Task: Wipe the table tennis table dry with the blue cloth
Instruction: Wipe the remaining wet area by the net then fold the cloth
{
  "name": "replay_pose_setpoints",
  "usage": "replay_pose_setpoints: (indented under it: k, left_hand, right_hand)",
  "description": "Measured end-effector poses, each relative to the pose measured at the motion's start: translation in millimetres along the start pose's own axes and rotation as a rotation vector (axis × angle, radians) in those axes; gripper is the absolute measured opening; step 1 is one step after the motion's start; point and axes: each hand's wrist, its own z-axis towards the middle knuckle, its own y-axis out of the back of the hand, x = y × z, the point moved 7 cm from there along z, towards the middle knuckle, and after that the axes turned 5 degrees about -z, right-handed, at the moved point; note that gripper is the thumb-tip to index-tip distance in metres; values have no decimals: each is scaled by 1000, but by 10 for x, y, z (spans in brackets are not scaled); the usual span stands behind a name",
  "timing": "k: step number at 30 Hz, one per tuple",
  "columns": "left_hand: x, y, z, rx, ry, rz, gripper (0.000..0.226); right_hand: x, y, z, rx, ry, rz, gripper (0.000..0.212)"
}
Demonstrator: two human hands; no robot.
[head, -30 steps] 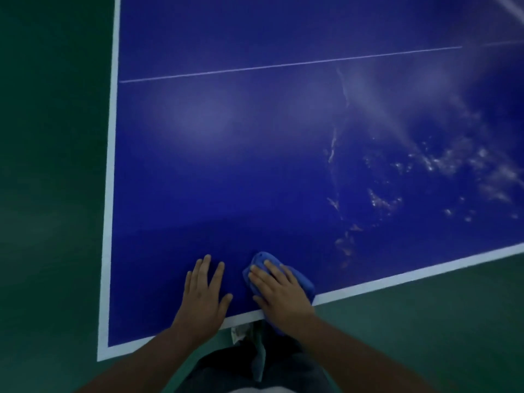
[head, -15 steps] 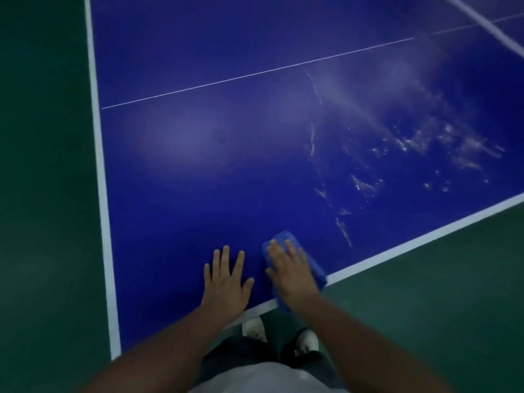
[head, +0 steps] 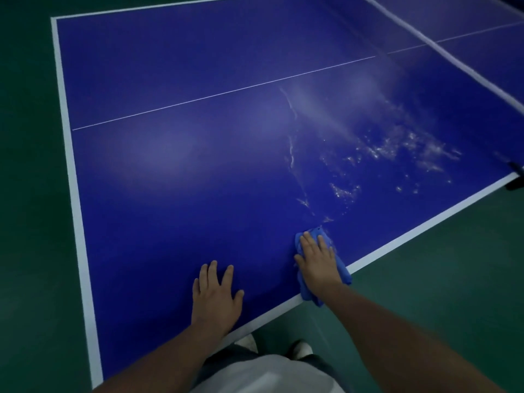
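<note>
Ten fingers point(head: 307, 243) seemingly straight: left hand point(head: 217, 296) on table point(head: 170, 194), right hand point(head: 317, 265) on blue cloth point(head: 342, 273).

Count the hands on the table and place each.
2. Left hand flat on the table by the near edge; right hand pressing the blue cloth to its right.

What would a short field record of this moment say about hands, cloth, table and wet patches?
left hand: flat, fingers spread, resting on the blue table tennis table near its front edge
right hand: pressing flat on the crumpled blue cloth
cloth position: at the front edge, partly overhanging it
wet area: water droplets and streaks beyond the cloth, to the right
floor: green floor
</note>
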Motion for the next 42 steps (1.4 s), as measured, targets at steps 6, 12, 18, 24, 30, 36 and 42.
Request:
replay_pose_setpoints:
  k: [6,12,18,24,30,36,42]
  left_hand:
    - [-161,15,113,-47,-72,-34,68]
    - [-225,-7,144,1,-14,-2,67]
    - [-336,66,193,-33,43,-20,63]
    - [-669,77,214,-163,30,-90,65]
    - [-1069,-2,272,-142,126,-165,64]
    - [-1353,35,372,-118,216,-170,64]
    - [-1548,49,462,-206,282,-268,62]
  right_hand:
    - [858,-381,-403,94,329,-88,85]
    - [203,-255,-340,42,121,-101,64]
    - [319,-204,-288,99,229,-89,66]
    - [452,-321,-285,125,428,-184,71]
    - [-292,3,254,-65,497,-140,49]
    - [-1360,767,1333,-190,350,-70,50]
    - [-1287,836,1256,-255,495,-89,42]
